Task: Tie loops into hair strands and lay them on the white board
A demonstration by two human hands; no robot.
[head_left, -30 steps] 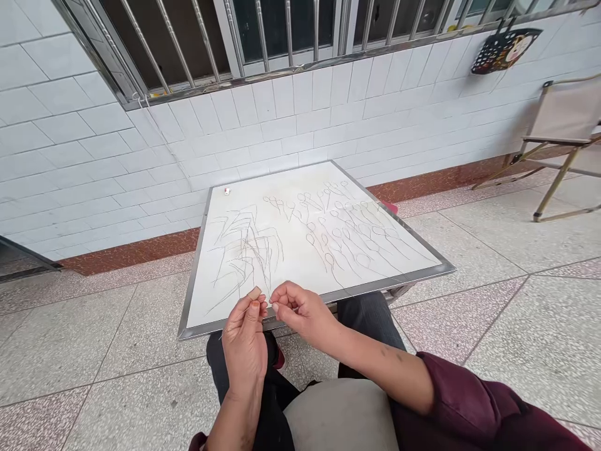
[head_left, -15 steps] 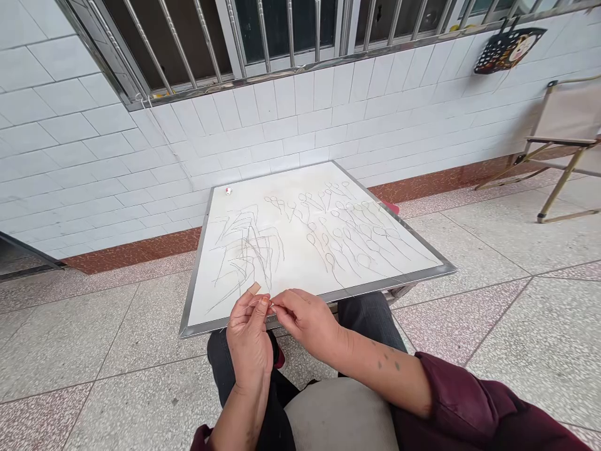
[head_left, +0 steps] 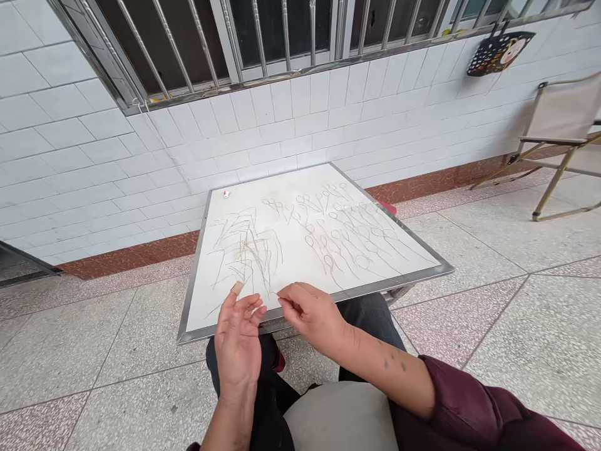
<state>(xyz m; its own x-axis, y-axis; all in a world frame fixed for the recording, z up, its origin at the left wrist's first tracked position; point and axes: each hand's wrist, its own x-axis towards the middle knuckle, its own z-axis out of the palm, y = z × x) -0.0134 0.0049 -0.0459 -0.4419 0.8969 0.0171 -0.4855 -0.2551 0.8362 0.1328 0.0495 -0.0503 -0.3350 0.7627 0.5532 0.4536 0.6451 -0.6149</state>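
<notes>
Near the front edge of the white table (head_left: pixel 300 275), my right hand (head_left: pixel 312 316) pinches a thin wire (head_left: pixel 273 293), whose end sticks out to the left of the fingertips. Most of that wire is too fine to follow. Just left of it, my left hand (head_left: pixel 239 341) is open, palm up, with fingers apart and nothing visible in it. A tan bandage (head_left: pixel 237 288) wraps one of its fingertips. Beyond the left hand lies a tangle of bent thin wires (head_left: pixel 253 247). Several wires with looped ends (head_left: pixel 347 238) are spread over the table's right half.
A small white and red object (head_left: pixel 226 195) sits at the table's far left corner. The table stands against a tiled wall (head_left: pixel 282 125) below a barred window. A folding chair (head_left: pixel 558 131) is at the right, and a dotted bag (head_left: pixel 500 53) hangs from the window bars.
My left hand has let go of the wire, opened and moved left, away from my right hand. The right hand still pinches the wire, almost where it was.
</notes>
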